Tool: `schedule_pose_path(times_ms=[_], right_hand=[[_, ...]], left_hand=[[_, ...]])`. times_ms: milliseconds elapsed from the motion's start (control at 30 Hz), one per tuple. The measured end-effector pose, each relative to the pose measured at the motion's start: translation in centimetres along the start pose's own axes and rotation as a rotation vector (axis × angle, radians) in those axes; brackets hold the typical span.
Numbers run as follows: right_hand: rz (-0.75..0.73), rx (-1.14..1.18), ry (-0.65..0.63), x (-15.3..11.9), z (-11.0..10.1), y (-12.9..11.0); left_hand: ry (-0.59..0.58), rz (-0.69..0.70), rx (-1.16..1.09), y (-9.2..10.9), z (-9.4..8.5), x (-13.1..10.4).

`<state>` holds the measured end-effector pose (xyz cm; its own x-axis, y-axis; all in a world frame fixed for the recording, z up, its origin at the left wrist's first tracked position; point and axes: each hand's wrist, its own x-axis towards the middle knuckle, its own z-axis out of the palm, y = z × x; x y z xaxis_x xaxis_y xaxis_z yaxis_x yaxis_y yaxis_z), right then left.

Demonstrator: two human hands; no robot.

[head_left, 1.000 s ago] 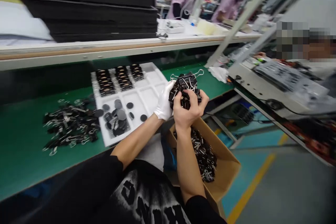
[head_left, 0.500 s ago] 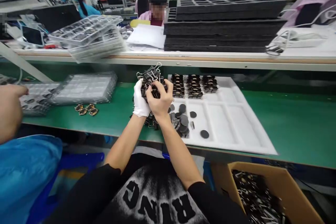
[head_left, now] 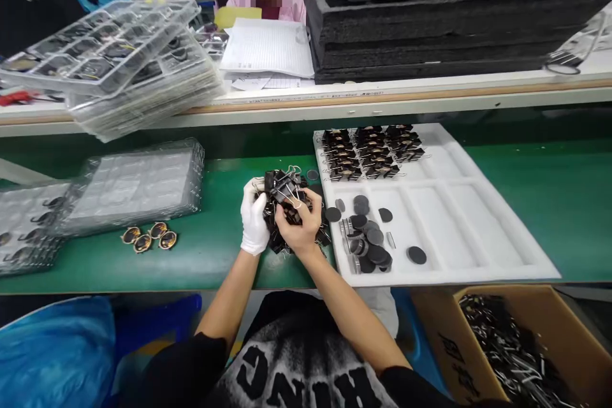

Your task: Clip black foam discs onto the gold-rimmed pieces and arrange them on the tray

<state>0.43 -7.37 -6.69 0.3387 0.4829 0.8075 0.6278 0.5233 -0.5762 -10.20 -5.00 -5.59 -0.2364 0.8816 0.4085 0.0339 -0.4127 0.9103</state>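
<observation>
Black metal binder clips with silver wire handles (head_left: 285,194) sit bunched in a heap between both hands, low over the green table (head_left: 215,255), just left of the white foam tray (head_left: 478,229). The left hand (head_left: 253,224), in a white glove, curls around the left side of the heap, fingers bent and pressed to the clips. The bare right hand (head_left: 301,223) closes over the top and right side, fingers clenched on several clips; how many it holds cannot be told. Three rows of dark clip-like parts (head_left: 370,152) fill the tray's far compartments, and about ten dark round discs (head_left: 368,236) lie loose in a near one. Three small gold-rimmed oval parts (head_left: 149,237) lie on the table to the left. One brown cardboard box (head_left: 564,331) of more clips stands below the table edge.
</observation>
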Motion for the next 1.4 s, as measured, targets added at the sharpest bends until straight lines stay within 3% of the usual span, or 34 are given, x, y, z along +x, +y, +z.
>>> schedule_pose_path(times_ms=[300,700,967,1100,1167,1267,1400], right_hand=[[0.000,0.010,-0.096,0.1,-1.2,0.7],[-0.023,-0.237,-0.111,0.8,-1.1,1.0],[0.037,-0.269,-0.189,1.0,-2.2,0.3],[0.044,-0.293,-0.291,1.3,-4.4,-0.7],[0.031,-0.287,-0.335,1.1,-6.2,-1.5],[-0.020,-0.267,-0.445,0.1,-9.1,-2.9],[-0.150,-0.203,-0.672,-2.8,-11.9,-3.5]], left_hand=[[-0.200,0.132,0.136,-1.7,-2.5,1.0],[-0.329,0.340,0.318,-1.7,-2.6,3.2],[-0.428,0.428,0.343,-2.4,-3.4,2.8],[-0.429,0.485,0.477,-2.2,-3.6,2.9],[-0.445,0.430,0.599,-1.5,-3.6,3.1],[-0.549,0.291,0.754,0.2,-3.6,3.3],[-0.657,0.308,0.875,2.4,-3.9,3.7]])
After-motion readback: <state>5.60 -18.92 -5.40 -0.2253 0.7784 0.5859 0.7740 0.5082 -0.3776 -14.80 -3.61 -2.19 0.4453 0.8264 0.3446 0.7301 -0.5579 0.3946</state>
